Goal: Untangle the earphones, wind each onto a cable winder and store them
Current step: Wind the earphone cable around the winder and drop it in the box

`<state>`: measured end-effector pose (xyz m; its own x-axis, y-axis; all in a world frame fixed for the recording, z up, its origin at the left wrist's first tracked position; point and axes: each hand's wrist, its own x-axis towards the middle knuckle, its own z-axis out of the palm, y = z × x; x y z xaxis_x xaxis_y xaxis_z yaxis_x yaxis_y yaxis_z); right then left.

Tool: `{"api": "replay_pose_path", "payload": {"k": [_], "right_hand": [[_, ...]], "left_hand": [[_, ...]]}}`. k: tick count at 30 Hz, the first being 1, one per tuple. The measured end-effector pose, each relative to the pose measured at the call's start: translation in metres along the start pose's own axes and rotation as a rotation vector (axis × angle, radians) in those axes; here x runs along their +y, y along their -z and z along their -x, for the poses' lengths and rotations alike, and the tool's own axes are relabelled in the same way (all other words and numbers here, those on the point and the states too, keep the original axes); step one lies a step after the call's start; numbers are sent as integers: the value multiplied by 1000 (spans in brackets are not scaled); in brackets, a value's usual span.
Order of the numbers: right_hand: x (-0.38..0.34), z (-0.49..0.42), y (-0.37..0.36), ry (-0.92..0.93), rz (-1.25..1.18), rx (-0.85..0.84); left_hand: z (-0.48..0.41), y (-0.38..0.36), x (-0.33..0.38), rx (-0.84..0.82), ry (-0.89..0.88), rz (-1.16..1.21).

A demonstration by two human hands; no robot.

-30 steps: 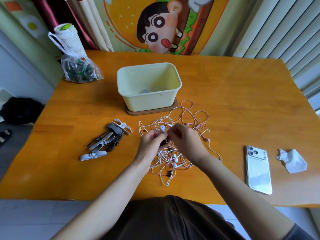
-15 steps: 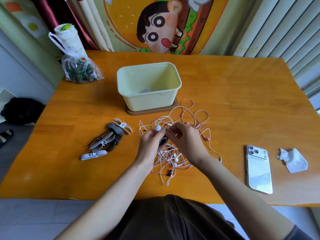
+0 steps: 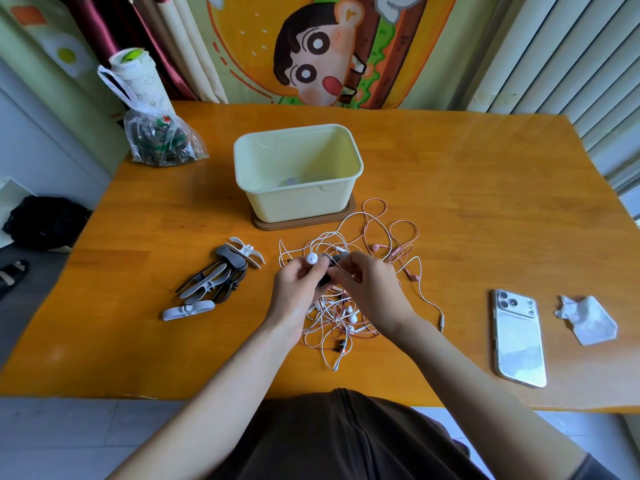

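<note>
At far left of the frame, beyond the table edge, a black bag (image 3: pixel 45 221) on the floor. In the upper left, on the orange wooden table (image 3: pixel 485 202), a knotted clear plastic bag (image 3: pixel 161 140) of dark items, with a pale cup (image 3: pixel 140 81) right behind it. Left of centre, a heap of grey, dark and white cable winders (image 3: pixel 216 277), one white winder (image 3: pixel 188 309) lying apart at the lower left of the heap. Above centre, a pale yellow box (image 3: pixel 298 202), open-topped, standing on a brown lid or mat (image 3: pixel 301 223). Just below the box, at the middle of the frame, a tangle of white and pink earphones (image 3: pixel 346 313) spread on the table, pink loops reaching toward the box's lower right corner, a jack plug trailing off at the lower right. Over the tangle, 2 bare hands close together: left hand (image 3: pixel 299 289) closed, pinching a white earbud (image 3: pixel 311 259) at its fingertips; right hand (image 3: pixel 370 289) closed on a thin white cable and a small dark piece between the 2 hands, what that piece is impossible to tell. More earbuds visible below the hands amid the wires. Right of the tangle, well apart, a white phone (image 3: pixel 517 336) lying back-up with 3 camera lenses showing. At far right, near the phone, a crumpled white tissue (image 3: pixel 587 318). Along the bottom centre, a dark brown garment (image 3: pixel 329 438).
</note>
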<state>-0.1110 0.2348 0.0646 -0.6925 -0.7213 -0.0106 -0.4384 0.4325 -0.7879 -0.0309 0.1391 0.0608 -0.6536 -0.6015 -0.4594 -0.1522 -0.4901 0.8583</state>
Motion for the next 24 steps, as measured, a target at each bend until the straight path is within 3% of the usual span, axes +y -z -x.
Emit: {"api": "replay_pose_path", "payload": {"k": [16,24], "right_hand": [[-6,3,-2,30,-120,97],[-17,5,-2,49,-157,95]], "left_hand": [[8,-1,11,-62,-46,105],[10,-1,25,-23,60,274]]}}
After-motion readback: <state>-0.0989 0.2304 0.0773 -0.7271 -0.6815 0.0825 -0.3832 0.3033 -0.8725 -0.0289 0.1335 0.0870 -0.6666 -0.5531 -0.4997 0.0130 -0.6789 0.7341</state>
